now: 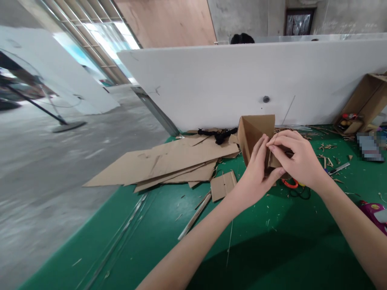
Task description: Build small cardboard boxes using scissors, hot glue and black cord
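Note:
An open cardboard box (pixel 259 125) stands on the green table in front of me, its inside partly visible. My left hand (pixel 258 169) is closed on the near part of the box, with its fingers along the edge and the thumb below. Just to the right, my right hand (pixel 294 155) pinches a thin, stiff-looking strand (pixel 289 109) at the box edge. The strand slants up toward the white panel; whether it is wire or a thin stick I cannot tell. Both hands hide much of the box's front. Red-orange handles (pixel 290 184), perhaps of scissors, show below my right hand.
Flat cardboard sheets (pixel 169 163) lie left of the box, with a small cardboard square (pixel 223 186) nearer. A utility knife (pixel 339 168), a blurred phone-like slab (pixel 370 147) and a purple object (pixel 375 213) lie right. A white panel (pixel 211 84) stands behind.

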### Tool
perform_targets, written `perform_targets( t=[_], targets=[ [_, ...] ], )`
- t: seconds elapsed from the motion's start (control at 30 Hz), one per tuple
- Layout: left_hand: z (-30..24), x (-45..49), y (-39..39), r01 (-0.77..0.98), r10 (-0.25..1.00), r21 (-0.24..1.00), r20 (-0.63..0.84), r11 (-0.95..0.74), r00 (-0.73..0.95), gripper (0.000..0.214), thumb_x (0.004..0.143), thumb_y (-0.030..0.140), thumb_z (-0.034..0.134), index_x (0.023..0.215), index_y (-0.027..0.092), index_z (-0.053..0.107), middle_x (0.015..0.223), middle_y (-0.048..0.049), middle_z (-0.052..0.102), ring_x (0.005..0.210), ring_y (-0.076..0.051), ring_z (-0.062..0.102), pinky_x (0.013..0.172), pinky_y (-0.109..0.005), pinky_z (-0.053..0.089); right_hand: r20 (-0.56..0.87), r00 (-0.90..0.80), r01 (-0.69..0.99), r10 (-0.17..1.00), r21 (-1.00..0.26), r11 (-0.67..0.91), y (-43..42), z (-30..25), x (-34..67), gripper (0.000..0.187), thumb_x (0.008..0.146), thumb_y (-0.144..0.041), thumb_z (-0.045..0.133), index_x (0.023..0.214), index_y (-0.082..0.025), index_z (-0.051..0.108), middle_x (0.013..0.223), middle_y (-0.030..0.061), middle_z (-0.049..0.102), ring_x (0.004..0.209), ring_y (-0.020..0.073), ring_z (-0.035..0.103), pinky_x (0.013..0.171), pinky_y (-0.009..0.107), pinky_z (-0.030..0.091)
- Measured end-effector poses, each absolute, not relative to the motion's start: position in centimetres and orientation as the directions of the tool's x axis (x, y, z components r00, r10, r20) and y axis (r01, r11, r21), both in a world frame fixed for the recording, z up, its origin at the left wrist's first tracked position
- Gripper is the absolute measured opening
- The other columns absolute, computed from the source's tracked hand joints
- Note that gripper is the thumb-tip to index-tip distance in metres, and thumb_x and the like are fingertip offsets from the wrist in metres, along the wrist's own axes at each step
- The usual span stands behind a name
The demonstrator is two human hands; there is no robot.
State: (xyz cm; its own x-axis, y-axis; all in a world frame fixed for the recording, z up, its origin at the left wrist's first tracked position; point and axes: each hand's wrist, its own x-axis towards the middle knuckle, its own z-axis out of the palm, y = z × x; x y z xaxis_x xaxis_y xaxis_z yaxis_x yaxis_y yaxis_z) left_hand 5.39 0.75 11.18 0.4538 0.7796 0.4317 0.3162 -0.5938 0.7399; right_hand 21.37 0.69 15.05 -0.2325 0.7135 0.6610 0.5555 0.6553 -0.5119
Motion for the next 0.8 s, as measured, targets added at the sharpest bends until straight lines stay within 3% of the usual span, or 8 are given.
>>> perform_targets(
  t=[0.13, 0.27, 0.33, 0.4, 0.5, 0.6, 0.7, 0.8],
  targets=[
    [12.0, 5.2, -0.6, 0.575, 0.784, 0.533, 0.420, -0.621, 0.457, 0.078, 0.095, 0.050, 0.054, 0.155, 0.022, 0.015, 0.161, -0.0198, 0.019, 0.148, -0.039, 0.027, 0.111, -0.054, 0.044, 0.722, -0.203, 0.514, 0.662, -0.497, 0.700, 1.5, 14.4, 21.0, 0.017, 0.095, -0.019, 0.052, 0.086, -0.022, 0.066, 0.098, 0.0058, 0.071, 0.100, 0.0220, 0.062, 0.094, 0.041, 0.047],
    [13.4, 3.4, -1.6, 0.696, 0.635, 0.203, 0.632, -0.689, 0.445, 0.071, 0.091, 0.038, 0.064, 0.149, 0.023, 0.026, 0.143, -0.0184, 0.042, 0.138, -0.037, 0.042, 0.110, -0.055, 0.044, 0.781, -0.156, 0.509, 0.605, -0.462, 0.726, 2.7, 13.5, 20.6, 0.014, 0.094, -0.018, 0.053, 0.087, -0.023, 0.064, 0.095, 0.0044, 0.071, 0.096, 0.0211, 0.063, 0.091, 0.041, 0.047],
    [13.7, 2.2, -1.2, 0.723, 0.551, 0.146, 0.751, -0.676, 0.364, 0.073, 0.086, 0.035, 0.069, 0.147, 0.026, 0.028, 0.137, -0.0159, 0.044, 0.135, -0.036, 0.043, 0.109, -0.056, 0.043, 0.771, -0.149, 0.531, 0.620, -0.466, 0.707, 3.4, 13.4, 20.6, 0.014, 0.093, -0.018, 0.053, 0.087, -0.023, 0.064, 0.096, 0.0044, 0.071, 0.094, 0.0211, 0.063, 0.089, 0.040, 0.047],
    [13.2, 1.3, -0.2, 0.720, 0.536, 0.222, 0.810, -0.657, 0.239, 0.088, 0.081, 0.037, 0.075, 0.150, 0.029, 0.021, 0.144, -0.0168, 0.035, 0.139, -0.038, 0.037, 0.109, -0.058, 0.042, 0.727, -0.195, 0.564, 0.658, -0.466, 0.682, 4.1, 13.4, 20.6, 0.015, 0.093, -0.017, 0.052, 0.085, -0.022, 0.064, 0.097, 0.0045, 0.072, 0.093, 0.0216, 0.062, 0.089, 0.040, 0.046],
    [10.7, 1.1, 2.0, 0.610, 0.700, 0.494, 0.699, -0.619, 0.145, 0.105, 0.080, 0.043, 0.073, 0.155, 0.030, 0.000, 0.157, -0.0202, 0.015, 0.144, -0.041, 0.029, 0.106, -0.061, 0.043, 0.612, -0.312, 0.597, 0.726, -0.469, 0.651, 5.2, 13.7, 20.3, 0.016, 0.092, -0.018, 0.052, 0.084, -0.021, 0.066, 0.096, 0.0043, 0.072, 0.093, 0.0224, 0.061, 0.088, 0.040, 0.045],
    [7.5, 2.2, 4.0, 0.432, 0.828, 0.720, 0.545, -0.543, 0.134, 0.109, 0.079, 0.038, 0.073, 0.155, 0.028, -0.003, 0.157, -0.0217, 0.022, 0.140, -0.039, 0.038, 0.104, -0.057, 0.047, 0.542, -0.380, 0.606, 0.750, -0.467, 0.644, 6.3, 13.5, 19.6, 0.016, 0.092, -0.017, 0.053, 0.086, -0.021, 0.068, 0.097, 0.0041, 0.072, 0.093, 0.0224, 0.061, 0.088, 0.039, 0.045],
    [5.4, 3.4, 5.2, 0.368, 0.824, 0.745, 0.553, -0.557, 0.126, 0.093, 0.081, 0.023, 0.066, 0.155, 0.023, 0.010, 0.151, -0.0195, 0.036, 0.141, -0.036, 0.039, 0.112, -0.057, 0.039, 0.529, -0.400, 0.594, 0.749, -0.472, 0.651, 7.1, 12.9, 18.8, 0.018, 0.093, -0.017, 0.051, 0.087, -0.020, 0.068, 0.097, 0.0047, 0.072, 0.091, 0.0215, 0.060, 0.087, 0.038, 0.045],
    [4.5, 3.9, 5.6, 0.407, 0.793, 0.700, 0.599, -0.587, 0.114, 0.077, 0.084, 0.011, 0.052, 0.153, 0.020, 0.020, 0.151, -0.0184, 0.037, 0.145, -0.034, 0.033, 0.118, -0.056, 0.030, 0.539, -0.401, 0.572, 0.741, -0.485, 0.662, 7.5, 12.3, 18.3, 0.019, 0.095, -0.019, 0.050, 0.089, -0.020, 0.068, 0.094, 0.0056, 0.071, 0.088, 0.0207, 0.061, 0.084, 0.037, 0.047]
  ],
)
